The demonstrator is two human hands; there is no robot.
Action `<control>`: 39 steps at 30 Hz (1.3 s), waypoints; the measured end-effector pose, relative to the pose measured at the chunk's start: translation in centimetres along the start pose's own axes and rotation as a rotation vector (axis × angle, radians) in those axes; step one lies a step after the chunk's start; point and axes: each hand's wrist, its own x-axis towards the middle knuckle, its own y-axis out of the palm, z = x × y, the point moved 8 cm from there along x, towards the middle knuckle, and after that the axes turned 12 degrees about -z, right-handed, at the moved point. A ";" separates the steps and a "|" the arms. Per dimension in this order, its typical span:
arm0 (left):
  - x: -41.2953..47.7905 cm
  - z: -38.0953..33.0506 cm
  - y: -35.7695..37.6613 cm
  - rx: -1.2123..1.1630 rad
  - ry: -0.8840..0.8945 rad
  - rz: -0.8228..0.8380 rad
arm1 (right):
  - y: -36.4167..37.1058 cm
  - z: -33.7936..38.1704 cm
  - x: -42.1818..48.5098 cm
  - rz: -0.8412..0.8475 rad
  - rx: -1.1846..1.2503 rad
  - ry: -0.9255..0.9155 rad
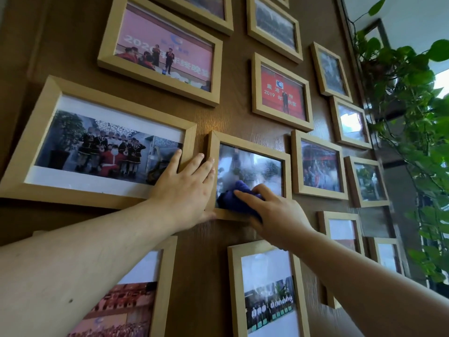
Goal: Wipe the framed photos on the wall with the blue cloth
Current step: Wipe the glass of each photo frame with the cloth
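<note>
At centre of the view, the small frame [247, 176] hangs on the brown wood-grain wall [233, 117] among many other light wooden frames. The left hand [184, 188] lies flat, fingers spread, pressing the frame's left rail, with fingertips reaching onto the large frame [97, 147] beside it. The right hand [274, 210] bunches the blue cloth [237, 199] under its fingers against the lower left of the glass. Streaks and haze show on the upper pane. Judgement: the frame is light and loosely hung, the glazing fragile and slippery; it is best steadied at the wooden rail. The cloth is soft and compliant, suited to a wadded grip.
</note>
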 end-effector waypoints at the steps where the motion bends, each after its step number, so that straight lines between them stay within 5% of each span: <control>1: -0.1 0.0 -0.1 0.005 0.010 -0.005 | 0.0 -0.8 -0.2 0.003 -0.019 0.040; 9: -2.1 1.7 -2.2 -0.007 0.053 -0.082 | -1.2 -5.5 -2.8 -0.073 0.008 0.299; 26: -13.0 17.9 -6.4 0.205 -0.097 -0.126 | -9.2 14.0 11.8 -0.417 0.227 0.017; 39: -14.6 21.7 -3.8 -0.045 -0.288 -0.212 | -8.3 22.5 18.0 -0.343 0.101 -0.077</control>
